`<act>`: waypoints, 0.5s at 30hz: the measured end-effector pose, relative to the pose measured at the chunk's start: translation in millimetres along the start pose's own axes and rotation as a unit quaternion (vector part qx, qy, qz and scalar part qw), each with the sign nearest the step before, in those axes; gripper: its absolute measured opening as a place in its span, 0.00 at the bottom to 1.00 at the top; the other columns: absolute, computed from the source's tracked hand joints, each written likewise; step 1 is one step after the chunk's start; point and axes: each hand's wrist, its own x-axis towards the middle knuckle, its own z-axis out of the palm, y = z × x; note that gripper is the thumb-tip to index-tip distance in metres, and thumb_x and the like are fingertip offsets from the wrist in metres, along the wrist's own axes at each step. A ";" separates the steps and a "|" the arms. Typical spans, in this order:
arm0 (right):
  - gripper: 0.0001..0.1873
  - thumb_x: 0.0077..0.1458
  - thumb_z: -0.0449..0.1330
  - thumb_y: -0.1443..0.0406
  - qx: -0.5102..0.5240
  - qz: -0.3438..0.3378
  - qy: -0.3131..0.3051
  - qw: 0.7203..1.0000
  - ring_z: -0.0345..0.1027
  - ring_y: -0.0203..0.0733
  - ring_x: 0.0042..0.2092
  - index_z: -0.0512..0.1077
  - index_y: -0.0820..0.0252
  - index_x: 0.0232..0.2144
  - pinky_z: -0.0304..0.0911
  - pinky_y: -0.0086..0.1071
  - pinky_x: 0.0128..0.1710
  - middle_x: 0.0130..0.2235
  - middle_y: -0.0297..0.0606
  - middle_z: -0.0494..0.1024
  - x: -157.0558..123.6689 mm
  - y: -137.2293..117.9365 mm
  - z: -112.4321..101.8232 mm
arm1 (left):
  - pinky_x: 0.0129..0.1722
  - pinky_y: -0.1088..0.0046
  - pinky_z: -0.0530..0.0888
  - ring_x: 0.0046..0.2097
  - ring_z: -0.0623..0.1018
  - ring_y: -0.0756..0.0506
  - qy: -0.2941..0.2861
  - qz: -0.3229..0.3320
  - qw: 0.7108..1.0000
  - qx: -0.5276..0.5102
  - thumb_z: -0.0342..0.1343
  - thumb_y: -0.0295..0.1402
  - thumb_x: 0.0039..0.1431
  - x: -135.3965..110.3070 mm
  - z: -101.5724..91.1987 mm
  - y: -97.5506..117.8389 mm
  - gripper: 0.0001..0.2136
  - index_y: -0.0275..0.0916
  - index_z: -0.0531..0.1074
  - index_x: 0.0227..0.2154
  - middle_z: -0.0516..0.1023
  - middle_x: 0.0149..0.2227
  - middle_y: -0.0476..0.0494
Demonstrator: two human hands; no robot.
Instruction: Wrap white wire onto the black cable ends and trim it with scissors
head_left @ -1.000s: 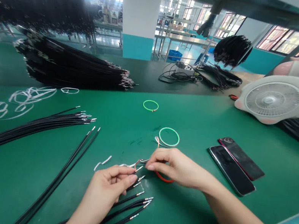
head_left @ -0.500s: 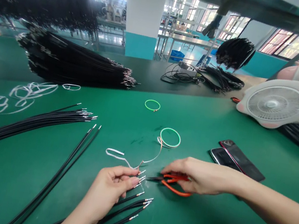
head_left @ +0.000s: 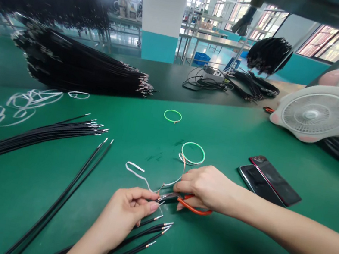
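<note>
Logging a two-hand job at a green table point(head_left: 246, 140). The left hand point(head_left: 123, 217) sits low in frame, its fingers point(head_left: 140, 198) curled and pinched closed on stripped black wire ends point(head_left: 161, 198); the grip hides how many wires are held. A thin pale wire point(head_left: 139, 174) runs from near that pinch, and a strand rises to just beside a green ring point(head_left: 193, 153). The right hand point(head_left: 207, 188) is closed around orange-handled pliers point(head_left: 194, 210), with one handle partly hidden under the palm. The pliers' dark nose meets the wire ends by the left fingertips. The jaws are small and partly hidden there, so I cannot tell if they are closed on a wire.

Loose black wires point(head_left: 150, 237) with bright metal tips lie below the left hand, some cut off by the frame's lower edge. A fanned black bundle point(head_left: 37, 147) and a thin black pair point(head_left: 58, 199) lie to the left, with white scraps point(head_left: 12, 108) beyond. Two phones point(head_left: 265, 181) overlap right of the right hand. A smaller green ring point(head_left: 172, 115) lies farther up the table, and a white fan point(head_left: 316, 113) stands past the phones.
</note>
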 end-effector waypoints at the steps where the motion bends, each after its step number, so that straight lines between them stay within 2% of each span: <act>1: 0.13 0.57 0.62 0.55 -0.002 -0.004 -0.005 1.000 0.70 0.40 0.33 0.75 0.61 0.34 0.55 0.28 0.27 0.30 0.37 0.78 0.4 0.3 -1.0 | 0.17 0.79 0.55 0.17 0.59 0.56 -0.001 0.000 1.000 0.002 0.66 0.39 0.43 -0.1 0.1 0.2 0.13 0.35 0.80 0.31 0.65 0.16 0.56; 9: 0.19 0.62 0.54 0.51 0.007 -0.032 -0.010 0.999 0.70 0.39 0.32 0.75 0.60 0.35 0.55 0.28 0.27 0.31 0.38 0.78 0.8 3.2 -2.6 | 0.18 0.79 0.55 0.17 0.58 0.57 -0.003 -0.003 1.000 0.000 0.67 0.38 0.42 -0.5 1.4 2.9 0.13 0.34 0.79 0.29 0.63 0.15 0.58; 15: 0.21 0.61 0.54 0.50 0.009 -0.038 -0.013 0.999 0.71 0.39 0.32 0.75 0.60 0.35 0.56 0.28 0.26 0.30 0.38 0.79 3.2 4.6 0.7 | 0.18 0.79 0.55 0.18 0.59 0.56 -0.019 -0.005 1.000 0.006 0.65 0.40 0.44 1.0 -0.5 0.0 0.14 0.34 0.79 0.30 0.64 0.16 0.57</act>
